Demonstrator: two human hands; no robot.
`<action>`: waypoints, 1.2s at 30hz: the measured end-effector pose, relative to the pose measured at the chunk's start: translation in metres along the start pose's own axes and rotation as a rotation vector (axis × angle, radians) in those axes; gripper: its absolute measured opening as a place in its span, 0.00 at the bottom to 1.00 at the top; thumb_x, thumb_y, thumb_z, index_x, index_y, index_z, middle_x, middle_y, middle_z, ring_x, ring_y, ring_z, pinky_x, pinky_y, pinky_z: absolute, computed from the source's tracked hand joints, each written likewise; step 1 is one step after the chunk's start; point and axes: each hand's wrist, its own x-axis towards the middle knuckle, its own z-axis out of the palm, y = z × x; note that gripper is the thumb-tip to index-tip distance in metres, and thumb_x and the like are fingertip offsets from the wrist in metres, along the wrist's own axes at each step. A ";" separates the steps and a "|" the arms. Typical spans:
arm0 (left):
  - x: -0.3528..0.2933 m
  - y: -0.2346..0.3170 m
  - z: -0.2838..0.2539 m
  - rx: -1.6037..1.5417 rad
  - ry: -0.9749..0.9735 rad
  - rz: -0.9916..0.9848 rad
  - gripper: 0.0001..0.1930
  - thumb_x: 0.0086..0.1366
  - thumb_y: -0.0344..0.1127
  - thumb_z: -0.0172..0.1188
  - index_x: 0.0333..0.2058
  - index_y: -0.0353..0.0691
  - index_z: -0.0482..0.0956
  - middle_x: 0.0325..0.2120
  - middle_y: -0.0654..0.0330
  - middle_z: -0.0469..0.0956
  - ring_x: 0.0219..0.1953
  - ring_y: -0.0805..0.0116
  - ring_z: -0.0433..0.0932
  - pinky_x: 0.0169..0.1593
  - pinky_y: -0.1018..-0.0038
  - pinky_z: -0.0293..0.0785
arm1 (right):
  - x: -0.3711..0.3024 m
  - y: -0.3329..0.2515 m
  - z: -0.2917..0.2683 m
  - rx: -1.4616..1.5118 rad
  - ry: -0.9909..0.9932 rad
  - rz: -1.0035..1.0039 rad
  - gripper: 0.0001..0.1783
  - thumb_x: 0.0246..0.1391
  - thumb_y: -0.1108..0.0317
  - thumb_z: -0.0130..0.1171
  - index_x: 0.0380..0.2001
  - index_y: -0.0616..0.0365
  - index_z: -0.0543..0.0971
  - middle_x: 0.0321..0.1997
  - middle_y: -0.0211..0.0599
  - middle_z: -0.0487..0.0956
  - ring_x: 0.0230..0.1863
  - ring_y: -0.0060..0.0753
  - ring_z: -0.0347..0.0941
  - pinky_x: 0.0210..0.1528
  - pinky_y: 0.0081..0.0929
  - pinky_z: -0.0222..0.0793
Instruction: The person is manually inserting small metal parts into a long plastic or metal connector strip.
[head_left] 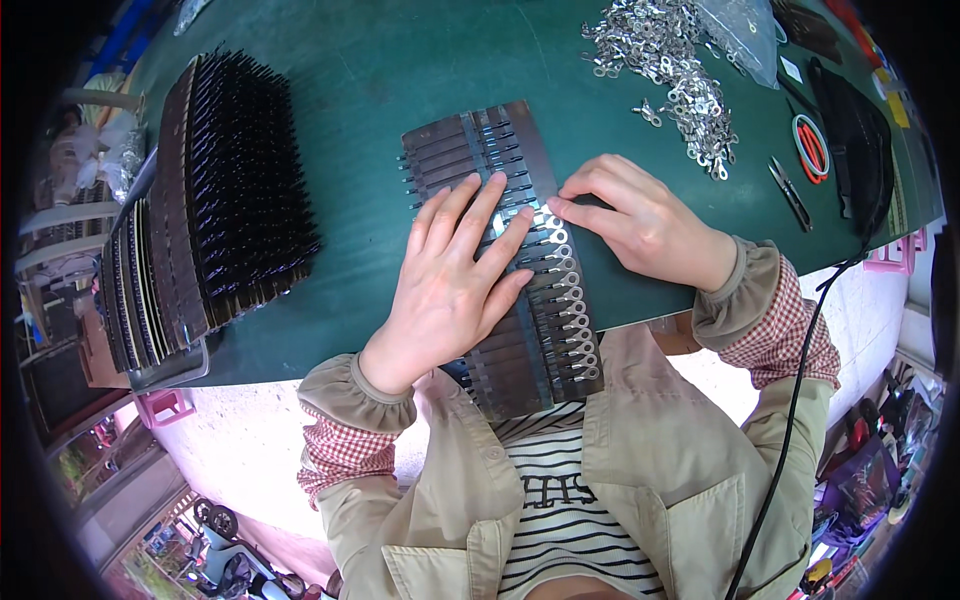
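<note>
A dark, ribbed strip board (505,365) lies at a slant on the green table, its near end at my lap. Thin dark leads cross it side by side. Silver ring terminals (572,295) line the near part of its right edge, one on each lead. My left hand (435,275) rests flat across the board with fingers spread, covering part of the leads. At the far end of the terminal row, my right hand (640,220) pinches with thumb and forefinger at the board's edge. What it grips looks like a ring terminal, mostly hidden by the fingertips.
Loose ring terminals (660,50) form a pile at the far right beside a clear plastic bag (742,35). Nearer lie orange-handled scissors (812,150), small snips (790,195) and a black pouch (860,140). Similar boards with black leads (250,170) stand stacked at left. A black cable (790,430) crosses my left-facing sleeve's opposite side.
</note>
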 end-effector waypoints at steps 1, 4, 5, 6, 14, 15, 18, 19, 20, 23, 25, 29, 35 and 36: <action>0.000 0.000 0.000 -0.002 0.003 0.001 0.28 0.63 0.38 0.67 0.62 0.41 0.78 0.68 0.46 0.66 0.69 0.43 0.63 0.70 0.48 0.58 | 0.000 0.000 0.000 0.002 -0.001 0.003 0.23 0.43 0.83 0.63 0.47 0.63 0.83 0.46 0.40 0.78 0.48 0.46 0.76 0.49 0.37 0.75; -0.001 -0.001 0.000 -0.027 0.021 -0.001 0.29 0.63 0.38 0.67 0.62 0.40 0.77 0.69 0.46 0.66 0.69 0.42 0.63 0.70 0.48 0.58 | 0.000 0.003 -0.002 -0.004 0.008 0.001 0.22 0.45 0.82 0.63 0.47 0.63 0.83 0.46 0.40 0.78 0.48 0.46 0.76 0.50 0.38 0.75; -0.001 -0.002 0.000 -0.053 0.034 -0.005 0.29 0.63 0.37 0.68 0.63 0.38 0.76 0.69 0.46 0.65 0.70 0.42 0.63 0.71 0.48 0.58 | 0.000 0.005 -0.003 -0.011 0.015 -0.002 0.21 0.46 0.81 0.63 0.48 0.63 0.83 0.46 0.40 0.78 0.48 0.47 0.76 0.50 0.38 0.74; -0.002 -0.003 0.000 -0.078 0.048 -0.010 0.30 0.62 0.36 0.68 0.63 0.37 0.75 0.69 0.46 0.64 0.70 0.42 0.63 0.71 0.49 0.58 | 0.001 0.009 -0.005 -0.018 0.022 -0.006 0.21 0.47 0.81 0.63 0.48 0.63 0.82 0.47 0.40 0.78 0.48 0.47 0.76 0.50 0.38 0.74; -0.001 -0.008 0.005 -0.108 0.105 -0.030 0.32 0.62 0.33 0.69 0.63 0.27 0.72 0.69 0.42 0.66 0.72 0.44 0.63 0.73 0.50 0.57 | -0.009 0.079 -0.044 -0.287 0.107 0.323 0.11 0.58 0.75 0.63 0.45 0.62 0.81 0.40 0.41 0.77 0.44 0.47 0.76 0.52 0.38 0.71; -0.001 -0.008 0.005 -0.105 0.108 -0.027 0.32 0.62 0.33 0.69 0.63 0.27 0.72 0.69 0.42 0.66 0.72 0.44 0.63 0.73 0.50 0.57 | -0.004 0.080 -0.045 -0.198 0.072 0.424 0.10 0.59 0.75 0.63 0.44 0.62 0.80 0.39 0.41 0.77 0.44 0.47 0.76 0.52 0.38 0.71; -0.003 -0.005 0.003 -0.094 0.100 -0.030 0.32 0.62 0.33 0.69 0.63 0.28 0.72 0.66 0.42 0.70 0.72 0.45 0.65 0.74 0.49 0.56 | 0.003 0.079 -0.046 -0.020 0.007 0.624 0.08 0.59 0.74 0.63 0.42 0.62 0.79 0.37 0.41 0.76 0.42 0.46 0.75 0.50 0.38 0.71; -0.004 -0.003 0.003 -0.093 0.102 -0.027 0.32 0.62 0.33 0.69 0.63 0.28 0.72 0.66 0.42 0.70 0.72 0.45 0.65 0.74 0.49 0.56 | 0.002 0.079 -0.044 -0.069 0.035 0.524 0.08 0.59 0.74 0.63 0.41 0.63 0.79 0.37 0.41 0.76 0.42 0.46 0.75 0.49 0.37 0.71; -0.005 -0.002 0.004 -0.097 0.105 -0.025 0.32 0.62 0.33 0.69 0.63 0.28 0.72 0.66 0.42 0.70 0.72 0.45 0.65 0.74 0.49 0.56 | 0.003 0.078 -0.042 -0.117 0.062 0.424 0.07 0.59 0.74 0.63 0.41 0.63 0.79 0.37 0.40 0.76 0.41 0.45 0.75 0.48 0.36 0.71; -0.003 -0.001 0.005 -0.107 0.109 -0.018 0.32 0.62 0.33 0.69 0.63 0.28 0.72 0.66 0.43 0.70 0.72 0.45 0.65 0.74 0.49 0.56 | 0.007 0.070 -0.034 -0.129 0.100 0.263 0.07 0.58 0.75 0.63 0.39 0.62 0.79 0.36 0.40 0.77 0.42 0.45 0.75 0.47 0.37 0.71; -0.006 -0.001 0.004 -0.091 0.106 -0.032 0.32 0.61 0.33 0.70 0.63 0.28 0.72 0.66 0.43 0.70 0.71 0.45 0.65 0.73 0.49 0.57 | 0.014 0.055 -0.020 -0.037 0.120 0.136 0.06 0.56 0.76 0.62 0.38 0.61 0.79 0.36 0.40 0.77 0.44 0.46 0.75 0.47 0.39 0.71; -0.004 -0.002 0.003 -0.100 0.108 -0.029 0.32 0.61 0.32 0.70 0.63 0.28 0.73 0.66 0.43 0.71 0.71 0.45 0.66 0.73 0.49 0.57 | 0.015 0.044 -0.003 0.104 0.115 0.107 0.05 0.54 0.76 0.63 0.35 0.60 0.79 0.36 0.39 0.77 0.43 0.43 0.74 0.47 0.37 0.70; -0.004 -0.002 0.003 -0.123 0.117 -0.030 0.32 0.61 0.32 0.70 0.62 0.28 0.73 0.66 0.43 0.71 0.71 0.45 0.66 0.72 0.48 0.58 | 0.017 0.038 -0.021 0.080 -0.076 0.300 0.05 0.54 0.72 0.65 0.31 0.58 0.77 0.33 0.35 0.76 0.40 0.38 0.73 0.49 0.34 0.66; -0.004 -0.002 0.004 -0.122 0.118 -0.029 0.32 0.61 0.33 0.70 0.62 0.28 0.73 0.66 0.43 0.71 0.71 0.45 0.66 0.72 0.48 0.58 | 0.021 0.037 -0.021 0.089 -0.105 0.266 0.06 0.54 0.71 0.65 0.31 0.57 0.77 0.33 0.34 0.75 0.40 0.37 0.73 0.49 0.34 0.66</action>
